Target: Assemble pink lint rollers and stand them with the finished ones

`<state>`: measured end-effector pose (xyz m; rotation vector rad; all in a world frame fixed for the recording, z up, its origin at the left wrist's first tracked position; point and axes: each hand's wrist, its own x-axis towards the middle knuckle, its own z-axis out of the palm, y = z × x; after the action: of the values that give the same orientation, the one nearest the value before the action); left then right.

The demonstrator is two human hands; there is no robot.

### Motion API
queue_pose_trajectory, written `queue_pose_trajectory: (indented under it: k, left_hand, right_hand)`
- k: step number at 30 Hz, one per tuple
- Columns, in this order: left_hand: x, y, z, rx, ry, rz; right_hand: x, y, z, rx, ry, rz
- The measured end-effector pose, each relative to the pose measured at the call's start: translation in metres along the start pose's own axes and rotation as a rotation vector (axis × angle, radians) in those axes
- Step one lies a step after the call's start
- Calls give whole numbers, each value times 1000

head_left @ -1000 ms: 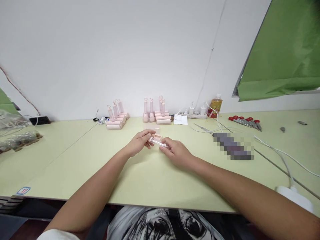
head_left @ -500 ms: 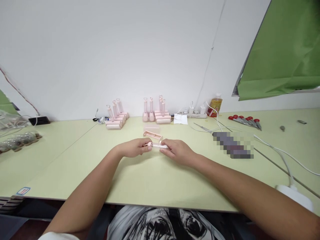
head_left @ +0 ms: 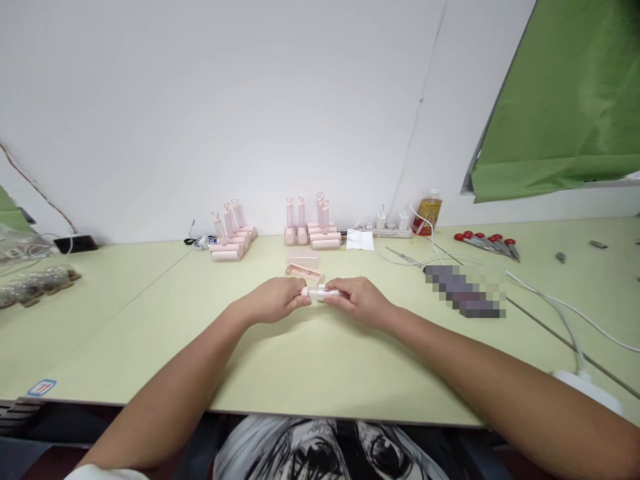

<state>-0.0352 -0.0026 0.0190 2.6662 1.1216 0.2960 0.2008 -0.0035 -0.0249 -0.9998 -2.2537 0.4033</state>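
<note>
Between my hands lies a clear tube with a pink end cap (head_left: 316,293), held level just above the table. My left hand (head_left: 281,299) pinches its capped left end, and my right hand (head_left: 358,301) grips the right end between thumb and fingers. Just behind them a pink open tray-like part (head_left: 305,272) rests on the table, with a translucent pink piece (head_left: 302,258) beyond it. Near the wall stand several pink tube units, one group at the left (head_left: 227,250) and another at the centre (head_left: 325,240).
Right of centre are a white paper (head_left: 360,240), a power strip (head_left: 393,233), a bottle (head_left: 429,212), tweezers (head_left: 403,256), a blurred dark object (head_left: 465,291) and red-ended tools (head_left: 487,244). Cables cross the right side. Plastic-wrapped items (head_left: 37,285) lie far left.
The tube has shifted slightly right and its pink cap is turned a little. My left hand has moved slightly right with it. The view has shifted slightly.
</note>
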Motion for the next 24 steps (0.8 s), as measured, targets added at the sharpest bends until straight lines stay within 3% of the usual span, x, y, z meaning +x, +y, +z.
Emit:
queue_pose_trajectory:
  k: [4, 16, 20, 24]
  left_hand:
    - [1, 1, -1, 52, -2, 11]
    - [3, 4, 12, 303, -139, 11]
    - [10, 0, 22, 204, -103, -9]
    - [17, -1, 29, 56, -51, 69]
  right_hand:
    - [0, -2, -1, 25, 2, 9]
    - [3, 0, -15, 25, -208, 59]
    - [2, -4, 0, 11, -134, 134]
    - [1, -9, 13, 68, -108, 197]
